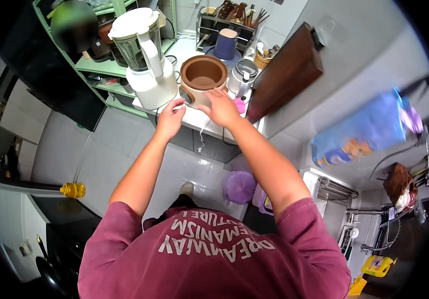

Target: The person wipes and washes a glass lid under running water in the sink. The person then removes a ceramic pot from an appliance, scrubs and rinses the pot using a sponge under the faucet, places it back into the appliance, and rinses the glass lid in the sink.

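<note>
A round electric cooker with a brown inner pot [203,74] and a cream outer body [205,98] stands uncovered on a white counter. My right hand [219,106] lies against its front near the rim, fingers spread, gripping nothing. Just left of the cooker, by the counter's front edge, my left hand [171,117] is held with fingers loosely bent and apart, nothing in it. A large white blender [150,82] with a clear jug stands close beyond that hand. On the cooker's right is a clear-topped kettle-like appliance [244,72] with a pale handle.
A pink item [239,104] lies right of the cooker. Behind are a purple-blue appliance [226,44] and a knife rack [246,30]. A green shelf [92,65] stands left, a dark wooden board [289,72] right. A white cord [202,139] hangs off the counter front.
</note>
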A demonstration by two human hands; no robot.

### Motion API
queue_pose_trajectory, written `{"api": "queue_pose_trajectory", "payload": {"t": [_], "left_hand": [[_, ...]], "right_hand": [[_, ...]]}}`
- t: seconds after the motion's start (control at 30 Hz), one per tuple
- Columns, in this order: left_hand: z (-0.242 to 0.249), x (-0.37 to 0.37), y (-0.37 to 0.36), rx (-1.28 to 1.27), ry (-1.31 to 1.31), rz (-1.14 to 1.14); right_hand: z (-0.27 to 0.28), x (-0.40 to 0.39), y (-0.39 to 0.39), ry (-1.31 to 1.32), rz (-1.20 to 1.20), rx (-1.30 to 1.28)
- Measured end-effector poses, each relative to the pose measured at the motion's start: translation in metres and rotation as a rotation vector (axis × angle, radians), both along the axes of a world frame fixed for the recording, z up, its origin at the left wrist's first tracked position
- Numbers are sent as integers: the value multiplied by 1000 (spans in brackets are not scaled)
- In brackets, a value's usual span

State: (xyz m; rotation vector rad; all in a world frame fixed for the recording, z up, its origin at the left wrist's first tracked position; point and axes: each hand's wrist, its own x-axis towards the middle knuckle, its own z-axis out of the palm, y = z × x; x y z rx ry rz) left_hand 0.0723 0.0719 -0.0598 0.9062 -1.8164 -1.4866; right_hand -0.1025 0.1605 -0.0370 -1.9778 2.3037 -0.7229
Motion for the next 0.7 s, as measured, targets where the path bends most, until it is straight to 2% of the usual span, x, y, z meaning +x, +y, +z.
{"api": "queue_pose_trajectory", "payload": {"t": [0.13, 0.23, 0.37, 0.47, 0.57, 0.6, 0.7], "left_hand": [[-16, -14, -50, 125, -55, -155], [-32, -23, -68, 152, -33, -228], [-42, -33, -84, 232, 33, -212], [-34, -38, -99, 140, 2, -223], [-18, -52, -110, -13, 24, -132], [-16, -56, -118, -63, -31, -175], [-12, -74, -122, -377, -163, 52]], "right_hand": [[-20, -27, -72, 227, -88, 170], [-20, -49, -101, 126, 6, 588], [-14, -47, -106, 77, -58, 615], [-15, -46, -103, 136, -24, 568], [-24, -48, -101, 174, 4, 502], [-22, -46, -101, 174, -14, 511], [-18, -42, -100, 133, -65, 522]]}}
